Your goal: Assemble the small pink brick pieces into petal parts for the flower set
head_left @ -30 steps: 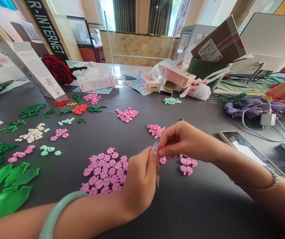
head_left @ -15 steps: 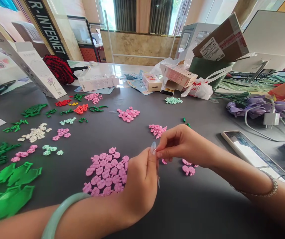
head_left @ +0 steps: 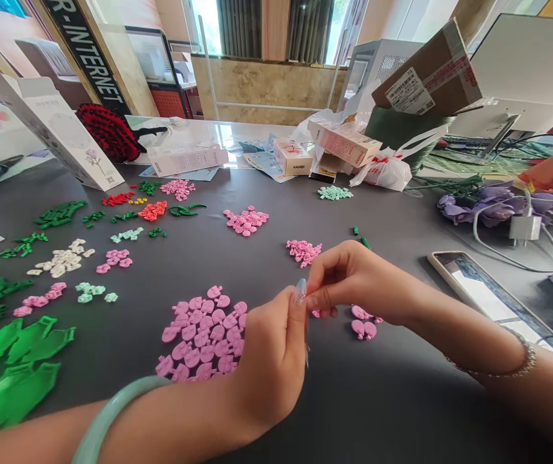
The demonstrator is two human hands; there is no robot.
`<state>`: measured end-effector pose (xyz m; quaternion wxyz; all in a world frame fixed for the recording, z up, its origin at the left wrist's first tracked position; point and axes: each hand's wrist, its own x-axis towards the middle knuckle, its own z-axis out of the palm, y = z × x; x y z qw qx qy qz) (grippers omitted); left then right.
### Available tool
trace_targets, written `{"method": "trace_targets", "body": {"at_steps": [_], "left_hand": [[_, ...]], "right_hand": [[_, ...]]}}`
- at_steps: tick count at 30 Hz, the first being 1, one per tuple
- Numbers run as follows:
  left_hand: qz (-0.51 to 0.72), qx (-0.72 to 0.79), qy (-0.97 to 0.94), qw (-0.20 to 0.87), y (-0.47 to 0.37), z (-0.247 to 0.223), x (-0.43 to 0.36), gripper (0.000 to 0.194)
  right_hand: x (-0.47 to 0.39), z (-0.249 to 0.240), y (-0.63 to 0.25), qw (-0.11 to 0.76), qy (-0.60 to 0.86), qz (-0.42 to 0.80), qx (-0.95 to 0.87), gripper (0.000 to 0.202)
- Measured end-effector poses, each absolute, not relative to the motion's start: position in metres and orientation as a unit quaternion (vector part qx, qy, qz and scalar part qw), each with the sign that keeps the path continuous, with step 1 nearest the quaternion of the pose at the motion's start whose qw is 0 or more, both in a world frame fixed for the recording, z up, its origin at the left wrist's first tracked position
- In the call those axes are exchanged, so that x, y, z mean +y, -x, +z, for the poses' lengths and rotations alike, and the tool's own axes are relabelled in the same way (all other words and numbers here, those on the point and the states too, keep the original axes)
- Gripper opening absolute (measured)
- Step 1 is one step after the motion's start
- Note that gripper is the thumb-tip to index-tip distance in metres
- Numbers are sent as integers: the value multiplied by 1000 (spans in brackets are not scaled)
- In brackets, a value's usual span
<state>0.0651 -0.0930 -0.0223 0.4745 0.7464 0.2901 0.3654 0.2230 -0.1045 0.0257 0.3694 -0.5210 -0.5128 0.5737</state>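
Note:
My left hand is closed, its thumb pressed against the fingers over the dark table. Touching its thumb tip, my right hand pinches with thumb and index finger. Whatever lies between the fingertips is hidden. Beside my left hand spreads a pile of pink rounded plastic pieces, partly covered by the wrist. A few joined pink pieces lie below my right hand, and another pink bit peeks out under its fingers. Small pink pieces are heaped just beyond the hands.
Large green leaf pieces and sorted heaps of white pieces and mint pieces occupy the left. A phone and a charger with cable lie at right. Small boxes and a white bag stand at the back.
The view has shifted slightly, so the table things appear a little further left. Both hands stay together in nearly the same pose.

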Motion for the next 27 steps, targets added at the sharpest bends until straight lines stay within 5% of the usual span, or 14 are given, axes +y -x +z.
{"method": "trace_targets", "body": {"at_steps": [7, 13, 27], "left_hand": [[323, 264, -702, 576, -68, -19, -94, 45], [262, 259, -708, 602, -67, -20, -97, 52], [112, 24, -902, 417, -57, -12, -98, 39]], "right_hand": [[-102, 37, -238, 279, 543, 569, -551, 11], [-93, 28, -244, 216, 615, 420, -631, 12], [-86, 14, -241, 136, 649, 264, -700, 23]]}}
